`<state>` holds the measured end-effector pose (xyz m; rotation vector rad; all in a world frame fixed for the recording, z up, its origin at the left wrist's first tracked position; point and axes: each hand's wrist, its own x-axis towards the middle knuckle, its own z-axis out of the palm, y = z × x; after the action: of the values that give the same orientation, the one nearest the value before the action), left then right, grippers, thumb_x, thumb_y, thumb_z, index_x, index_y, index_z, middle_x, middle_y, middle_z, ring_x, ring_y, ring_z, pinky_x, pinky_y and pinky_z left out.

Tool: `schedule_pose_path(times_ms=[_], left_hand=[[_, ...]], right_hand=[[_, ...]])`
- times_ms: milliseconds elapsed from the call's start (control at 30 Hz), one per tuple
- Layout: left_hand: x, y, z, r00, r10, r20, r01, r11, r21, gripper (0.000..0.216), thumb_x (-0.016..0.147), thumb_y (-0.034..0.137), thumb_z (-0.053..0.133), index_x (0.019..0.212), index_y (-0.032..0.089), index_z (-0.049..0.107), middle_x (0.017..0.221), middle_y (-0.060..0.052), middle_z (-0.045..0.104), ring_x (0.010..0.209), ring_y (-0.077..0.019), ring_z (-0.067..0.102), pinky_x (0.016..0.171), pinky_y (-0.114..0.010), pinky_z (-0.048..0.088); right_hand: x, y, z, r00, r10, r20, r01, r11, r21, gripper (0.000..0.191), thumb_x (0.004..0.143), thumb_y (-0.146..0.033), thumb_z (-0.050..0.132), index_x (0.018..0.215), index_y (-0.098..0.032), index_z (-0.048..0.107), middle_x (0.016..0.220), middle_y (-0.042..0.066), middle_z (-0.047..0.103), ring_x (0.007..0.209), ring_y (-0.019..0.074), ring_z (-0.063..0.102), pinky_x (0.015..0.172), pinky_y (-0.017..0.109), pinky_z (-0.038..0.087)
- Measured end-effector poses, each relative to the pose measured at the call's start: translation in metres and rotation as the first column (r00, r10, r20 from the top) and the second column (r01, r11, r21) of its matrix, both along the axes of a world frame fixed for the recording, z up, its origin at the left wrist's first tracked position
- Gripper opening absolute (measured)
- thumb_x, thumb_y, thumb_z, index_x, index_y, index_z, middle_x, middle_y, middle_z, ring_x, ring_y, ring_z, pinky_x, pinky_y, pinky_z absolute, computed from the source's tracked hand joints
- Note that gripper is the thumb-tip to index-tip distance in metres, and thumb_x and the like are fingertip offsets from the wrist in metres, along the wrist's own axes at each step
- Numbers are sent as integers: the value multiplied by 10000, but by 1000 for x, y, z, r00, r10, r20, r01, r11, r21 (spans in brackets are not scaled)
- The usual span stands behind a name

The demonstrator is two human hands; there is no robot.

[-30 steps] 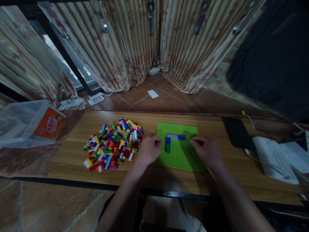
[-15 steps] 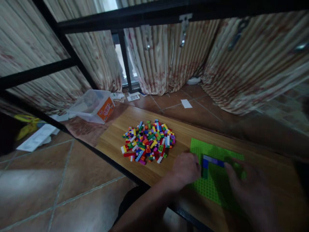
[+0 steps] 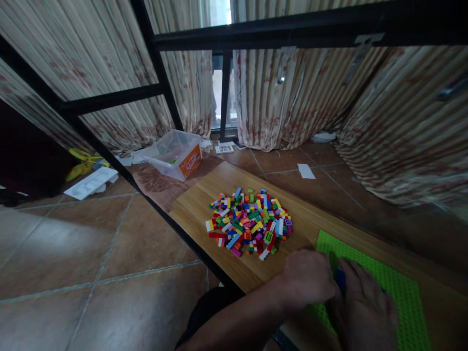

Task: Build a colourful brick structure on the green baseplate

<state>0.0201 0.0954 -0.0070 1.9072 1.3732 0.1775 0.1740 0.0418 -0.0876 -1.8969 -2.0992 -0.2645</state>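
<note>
My left hand (image 3: 310,275) is closed in a loose fist at the left edge of the green baseplate (image 3: 405,297). Its fingertips are turned away, so what they hold, if anything, is hidden. Close against it, my right hand (image 3: 365,304) bends over the plate with its fingers round a blue toy brick (image 3: 341,279). Only a small part of that brick shows between the two hands; the bricks beside it are covered.
A heap of mixed toy bricks (image 3: 252,222) lies on the wooden tabletop (image 3: 197,195) left of the plate. Beyond the table's far left end stands a clear plastic box (image 3: 171,153) with an orange label. A black metal frame (image 3: 113,102) runs along the left and overhead.
The view has swung left, so the table things sit further right. My right hand has moved leftward over the blue bricks, now against my left hand, covering most of the row.
</note>
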Motion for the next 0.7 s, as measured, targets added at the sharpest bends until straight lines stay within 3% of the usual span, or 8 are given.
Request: schedule_pose_path(times_ms=[400, 700], left_hand=[[-1, -4, -6, 996, -4, 88, 2, 1000, 26, 369, 847, 352, 454, 1001, 153, 724, 967, -143, 753, 941, -306, 710, 829, -433, 594], [-3, -4, -6, 993, 2, 115, -5, 1000, 24, 364, 842, 355, 462, 979, 139, 721, 964, -149, 751, 946, -317, 710, 819, -436, 597]], right_hand=[[1, 2, 1, 998, -20, 61, 21, 999, -28, 551, 927, -437, 273, 1307, -122, 519, 1294, 194, 591, 1073, 402, 594, 879, 560, 459], [-5, 2, 7, 997, -46, 58, 48, 998, -41, 544, 919, -431, 276, 1313, -133, 504, 1308, 186, 585, 1084, 416, 586, 895, 565, 445]])
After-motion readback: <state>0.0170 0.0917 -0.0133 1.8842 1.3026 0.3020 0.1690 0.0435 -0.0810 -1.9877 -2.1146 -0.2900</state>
